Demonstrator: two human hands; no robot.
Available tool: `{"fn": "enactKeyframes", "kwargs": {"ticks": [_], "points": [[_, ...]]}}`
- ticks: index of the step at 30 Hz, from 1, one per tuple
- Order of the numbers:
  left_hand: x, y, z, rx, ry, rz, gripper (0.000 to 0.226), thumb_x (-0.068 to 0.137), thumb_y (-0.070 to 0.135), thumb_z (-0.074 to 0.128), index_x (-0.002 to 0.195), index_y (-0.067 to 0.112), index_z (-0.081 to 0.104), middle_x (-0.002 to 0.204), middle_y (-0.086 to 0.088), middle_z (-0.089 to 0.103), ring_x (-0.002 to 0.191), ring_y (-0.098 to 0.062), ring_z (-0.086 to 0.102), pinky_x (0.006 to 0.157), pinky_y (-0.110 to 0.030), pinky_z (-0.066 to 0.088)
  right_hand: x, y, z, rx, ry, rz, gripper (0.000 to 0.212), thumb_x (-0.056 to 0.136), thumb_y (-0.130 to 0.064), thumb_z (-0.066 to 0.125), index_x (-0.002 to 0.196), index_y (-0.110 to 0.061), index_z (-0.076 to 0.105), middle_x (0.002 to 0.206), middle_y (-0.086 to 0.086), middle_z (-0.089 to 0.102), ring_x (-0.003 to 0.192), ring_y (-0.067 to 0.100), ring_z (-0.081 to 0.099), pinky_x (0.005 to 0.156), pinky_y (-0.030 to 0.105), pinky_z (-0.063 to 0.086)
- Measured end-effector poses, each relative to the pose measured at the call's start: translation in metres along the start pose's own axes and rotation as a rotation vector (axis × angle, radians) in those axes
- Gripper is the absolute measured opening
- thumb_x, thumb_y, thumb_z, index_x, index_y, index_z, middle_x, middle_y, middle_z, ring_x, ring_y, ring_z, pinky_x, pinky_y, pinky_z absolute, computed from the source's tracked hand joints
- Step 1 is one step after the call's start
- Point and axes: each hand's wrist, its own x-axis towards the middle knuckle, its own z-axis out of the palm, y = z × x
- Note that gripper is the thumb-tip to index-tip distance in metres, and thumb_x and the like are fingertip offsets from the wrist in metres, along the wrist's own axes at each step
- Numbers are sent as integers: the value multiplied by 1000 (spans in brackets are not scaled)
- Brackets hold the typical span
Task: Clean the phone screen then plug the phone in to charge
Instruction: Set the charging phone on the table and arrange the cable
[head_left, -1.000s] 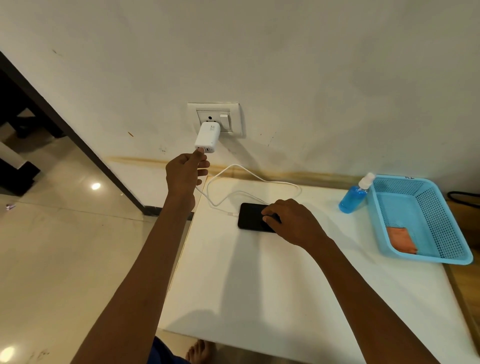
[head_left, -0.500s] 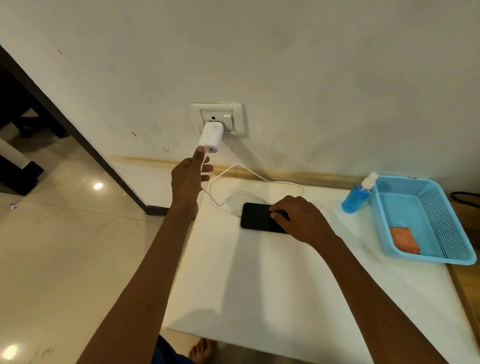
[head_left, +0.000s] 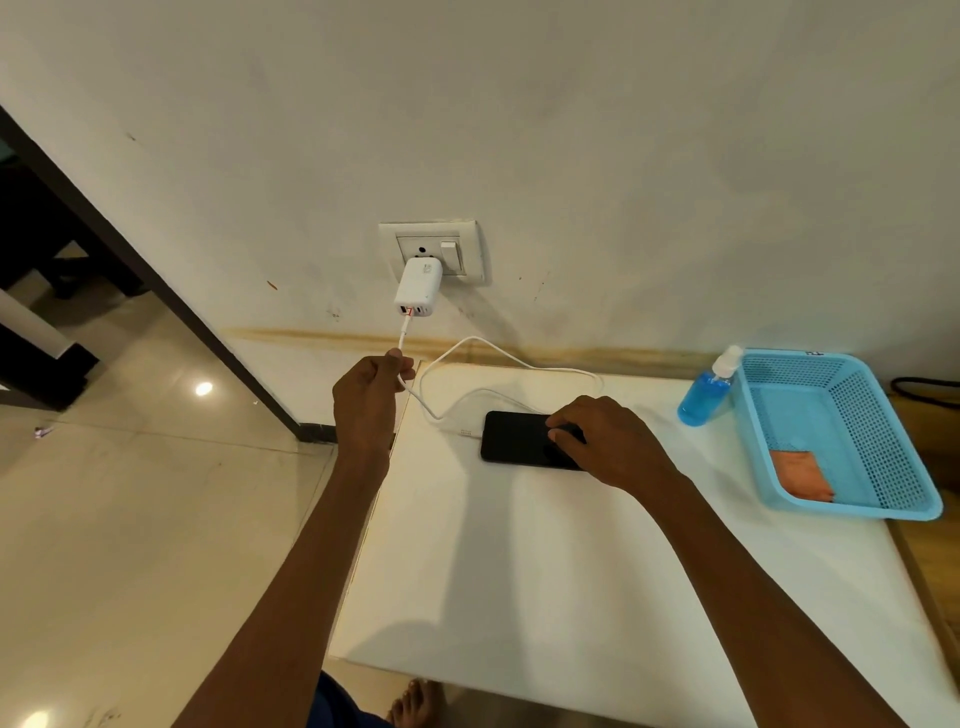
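The left hand (head_left: 370, 400) is raised below the white charger (head_left: 418, 287) in the wall socket (head_left: 435, 249), and its fingers (head_left: 396, 358) pinch the white cable (head_left: 511, 361) just under the plug, which sits in a port on the charger's underside. The right hand (head_left: 605, 439) rests on the black phone (head_left: 519, 441); its fingers are curled down on the screen and the near edge and hold it flat on the counter (head_left: 571, 571). The other end of the cable lies at the short edge of the phone, on the far side from the right fingers; I cannot tell if it is fully inside. To do this step well, I think the plug should be pushed straight up into the port, gripped on the hard plug and not on the soft wire, while the phone is kept still so the loop does not drag it. After that, the switch beside the socket may need a press. The counter is white and smooth, standing against a pale, stained wall. Beyond the right fingers stand a blue spray bottle (head_left: 706, 392) and a blue basket (head_left: 852, 436) with an orange cloth (head_left: 800, 474) inside. Left of the left fingers is a shiny tiled floor (head_left: 130, 519).
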Motion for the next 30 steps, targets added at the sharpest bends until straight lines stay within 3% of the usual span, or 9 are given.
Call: {"fn": "enactKeyframes", "kwargs": {"ticks": [13,18,21,23,25,28,30], "points": [[2,0,-1,-23,-28,19,23,96,32,59,84,19,74,84,4,74,78,-7,64,74,-28,43,4,4,2,-17,-18,5,27,97,-42,55,118,-29,66,115,-5,64,105,19,57,90,38,49],[6,-8,-6,-16,-50,-49,42,98,52,46,98,20,74,91,3,76,78,-9,66,75,-31,43,2,9,1,-17,0,27,28,97,-43,55,120,-29,64,118,-7,63,106,19,57,92,38,49],[13,-25,-14,23,-36,-130,45,101,48,41,103,15,71,92,-1,74,81,-17,64,71,-30,45,3,14,-1,-11,-4,57,35,97,-47,54,127,-29,59,125,-5,61,109,19,56,94,38,49],[19,-43,-19,183,-92,-86,29,101,31,47,106,12,69,98,-6,72,89,-25,65,77,-36,52,3,19,-4,-40,-38,114,49,94,-55,54,136,-30,51,133,-3,57,115,19,55,97,38,49],[28,-63,-22,514,-228,30,21,98,21,54,113,12,66,111,-11,68,101,-30,64,87,-40,53,3,25,-4,-95,-114,193,72,86,-66,58,145,-30,38,146,0,47,129,24,48,103,44,44],[35,-86,-18,1034,-450,173,37,95,31,61,130,22,58,136,-13,51,119,-34,53,99,-44,46,-1,37,-3,-163,-235,268,101,74,-75,64,153,-28,22,160,3,28,143,30,32,108,51,37],[36,-96,-12,1144,-513,227,45,92,37,63,136,29,55,153,-11,34,132,-39,40,109,-50,36,-4,45,0,-196,-288,286,108,73,-75,66,154,-25,16,162,3,21,146,30,27,110,51,35]]}}
